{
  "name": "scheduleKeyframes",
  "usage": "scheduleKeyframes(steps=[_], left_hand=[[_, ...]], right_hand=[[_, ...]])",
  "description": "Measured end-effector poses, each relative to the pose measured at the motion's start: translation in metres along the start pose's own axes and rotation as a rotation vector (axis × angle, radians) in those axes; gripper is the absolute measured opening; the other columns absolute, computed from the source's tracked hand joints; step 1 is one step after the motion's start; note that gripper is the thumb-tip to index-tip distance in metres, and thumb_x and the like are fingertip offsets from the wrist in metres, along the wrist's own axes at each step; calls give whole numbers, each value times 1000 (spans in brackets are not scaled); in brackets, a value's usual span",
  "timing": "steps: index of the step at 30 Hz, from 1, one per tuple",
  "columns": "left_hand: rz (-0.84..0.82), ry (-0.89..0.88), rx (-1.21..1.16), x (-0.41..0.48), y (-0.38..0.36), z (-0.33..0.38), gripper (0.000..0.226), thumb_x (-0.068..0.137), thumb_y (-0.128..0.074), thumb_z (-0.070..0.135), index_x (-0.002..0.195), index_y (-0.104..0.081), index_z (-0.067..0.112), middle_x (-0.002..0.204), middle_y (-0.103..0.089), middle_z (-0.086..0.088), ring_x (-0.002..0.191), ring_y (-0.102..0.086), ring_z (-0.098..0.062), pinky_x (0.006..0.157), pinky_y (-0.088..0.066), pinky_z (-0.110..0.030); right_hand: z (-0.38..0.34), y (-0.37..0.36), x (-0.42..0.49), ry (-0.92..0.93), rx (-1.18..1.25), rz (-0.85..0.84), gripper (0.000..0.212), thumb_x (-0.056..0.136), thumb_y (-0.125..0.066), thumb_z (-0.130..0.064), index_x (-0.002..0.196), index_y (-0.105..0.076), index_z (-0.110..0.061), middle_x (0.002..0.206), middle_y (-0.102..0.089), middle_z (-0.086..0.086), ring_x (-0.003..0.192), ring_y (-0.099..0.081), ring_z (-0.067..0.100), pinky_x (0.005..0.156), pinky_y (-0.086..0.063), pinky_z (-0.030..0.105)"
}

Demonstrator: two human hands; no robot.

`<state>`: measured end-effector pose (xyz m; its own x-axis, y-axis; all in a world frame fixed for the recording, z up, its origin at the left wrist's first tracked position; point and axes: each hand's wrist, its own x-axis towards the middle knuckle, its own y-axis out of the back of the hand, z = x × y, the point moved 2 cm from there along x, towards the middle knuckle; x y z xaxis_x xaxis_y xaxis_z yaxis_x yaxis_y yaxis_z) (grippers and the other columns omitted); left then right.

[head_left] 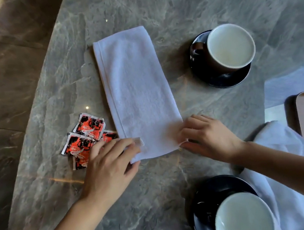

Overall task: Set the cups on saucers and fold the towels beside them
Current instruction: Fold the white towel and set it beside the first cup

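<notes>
Pinching the folded towel by its near corners, left hand and right hand fingers closed on it.

Single head-worn view, wide-angle; looks forward and steeply down onto the grey marble bench from close above; bench fills most of the frame, its edges bowed by the lens; floor shows left of the bench; both forearms enter from the bench's near edge.

You see a soft, fuzzy cloth towel on a shiny, smooth stone table, with glossy cups and crinkly packets.
</notes>
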<state>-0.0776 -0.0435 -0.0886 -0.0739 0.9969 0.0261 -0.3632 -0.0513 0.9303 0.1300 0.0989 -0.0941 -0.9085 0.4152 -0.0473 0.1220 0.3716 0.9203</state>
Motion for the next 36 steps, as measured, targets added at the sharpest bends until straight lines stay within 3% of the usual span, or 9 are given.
scheduleKeyframes(steps=[7, 9, 12, 20, 24, 27, 31, 33, 36], left_hand=[[42, 33, -94, 8, 9, -4, 14, 79, -54, 18, 80, -67, 21, 83, -72, 11, 78, -68, -11, 76, -37, -27], [58, 67, -141, 10, 9, -4, 14, 80, -52, 18, 82, -66, 19, 78, -72, 8, 72, -68, -15, 72, -40, -29], [61, 92, -183, 10, 9, -5, 15, 83, -50, 21, 86, -64, 19, 74, -70, 7, 68, -64, -14, 70, -36, -25], [-15, 123, -19, -1, -4, -3, 49, 66, -62, 38, 113, -56, 24, 110, -50, 1, 102, -45, -21, 88, -32, -30], [71, 97, -48, 0, -2, -2, 38, 65, -61, 26, 103, -60, 23, 120, -52, -2, 112, -47, -24, 97, -31, -34], [117, 32, -175, 2, 7, 3, 11, 74, -57, 19, 83, -63, 17, 92, -66, 3, 94, -58, -14, 92, -37, -31], [-108, 236, -658, 2, 15, 11, 10, 80, -51, 27, 77, -55, 18, 64, -59, 4, 61, -56, -13, 57, -47, -30], [-183, 393, -1012, 3, 14, 14, 8, 78, -55, 21, 77, -54, 13, 64, -55, 4, 60, -50, -5, 54, -39, -18], [-193, 507, -1167, 6, 12, 14, 7, 87, -57, 9, 82, -60, 13, 71, -62, 7, 70, -55, -2, 62, -42, -10]], right_hand=[[1, -3, -7, -55, 183, 33, 29, 85, -63, -40, 104, -58, -19, 113, -61, -4, 97, -59, 13, 72, -44, 17], [1, -8, -9, -63, 136, 2, 38, 81, -67, -37, 113, -55, -20, 118, -57, -3, 99, -56, 12, 72, -48, 22], [0, -10, -7, -111, 164, 85, 18, 85, -64, -20, 103, -63, -16, 112, -59, -3, 93, -58, 14, 64, -54, 32], [0, 1, -4, -70, 315, 272, 22, 96, -49, -27, 101, -65, -12, 114, -68, -4, 108, -61, 15, 87, -51, 37], [0, 3, -5, -128, 398, 256, 24, 96, -48, -28, 105, -65, -13, 105, -70, 0, 100, -66, 17, 81, -53, 41], [-1, 8, -6, -248, 430, 255, 24, 95, -43, -37, 100, -60, -20, 82, -69, 0, 73, -65, 18, 63, -52, 41], [-6, 12, -3, -321, 515, 175, 23, 96, -42, -40, 87, -56, -25, 64, -59, -4, 56, -54, 13, 57, -46, 32], [-7, 12, 2, -417, 774, 64, 29, 97, -44, -38, 72, -53, -26, 59, -48, -10, 54, -43, 7, 52, -37, 23], [-6, 14, 5, -548, 1098, -68, 35, 97, -44, -35, 64, -50, -23, 56, -40, -7, 47, -38, 11, 42, -33, 21]])
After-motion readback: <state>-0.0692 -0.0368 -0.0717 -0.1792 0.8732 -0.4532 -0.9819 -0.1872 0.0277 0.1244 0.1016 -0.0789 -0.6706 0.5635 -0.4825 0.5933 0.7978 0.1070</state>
